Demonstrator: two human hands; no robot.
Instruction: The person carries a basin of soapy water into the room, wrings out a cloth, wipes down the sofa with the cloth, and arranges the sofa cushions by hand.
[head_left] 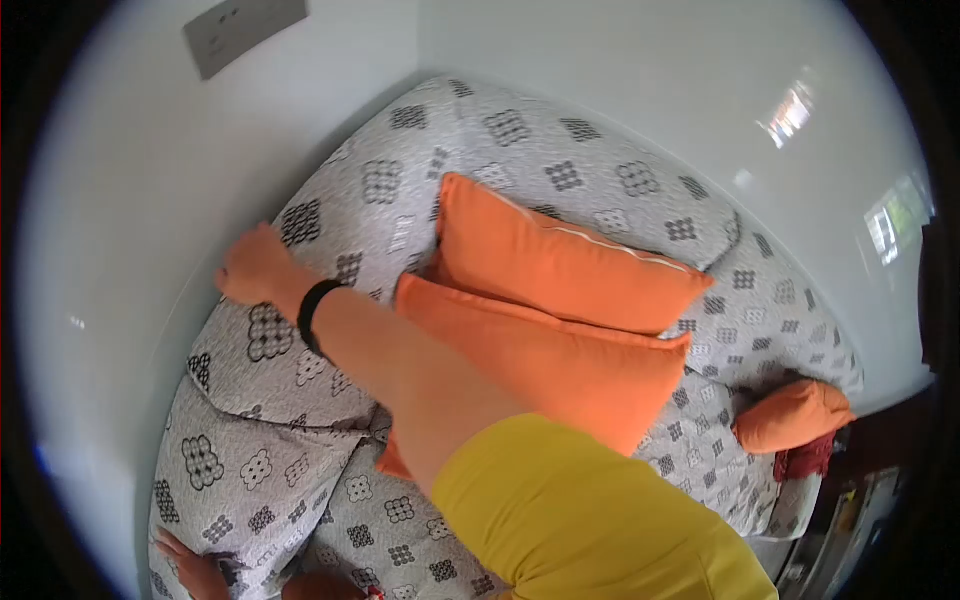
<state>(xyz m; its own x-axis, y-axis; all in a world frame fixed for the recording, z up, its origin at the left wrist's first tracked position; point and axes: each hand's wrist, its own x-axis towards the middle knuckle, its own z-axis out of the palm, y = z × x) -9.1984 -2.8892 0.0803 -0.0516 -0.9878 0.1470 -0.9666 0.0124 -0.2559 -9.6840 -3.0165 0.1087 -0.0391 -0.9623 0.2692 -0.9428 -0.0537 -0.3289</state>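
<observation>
My right hand (255, 266) reaches across to the sofa's back edge beside the left wall. Its fingers curl over the grey patterned sofa cover (270, 385), and their tips are partly hidden. A black band (315, 315) circles the right wrist, below a yellow sleeve (590, 510). At the lower left, my left hand (190, 567) lies against the cover with its visible fingers stretched out; the rest of it is cut off by the frame. Under my right forearm rests an orange cushion (590, 385), with a second orange cushion (560, 265) leaning behind it.
White glossy walls (640, 70) meet in the corner behind the sofa. A socket plate (240, 35) sits on the left wall. Farther right lie a small orange cushion (790, 418) and a dark red cloth (805, 458). Dark furniture (870, 500) stands at the right edge.
</observation>
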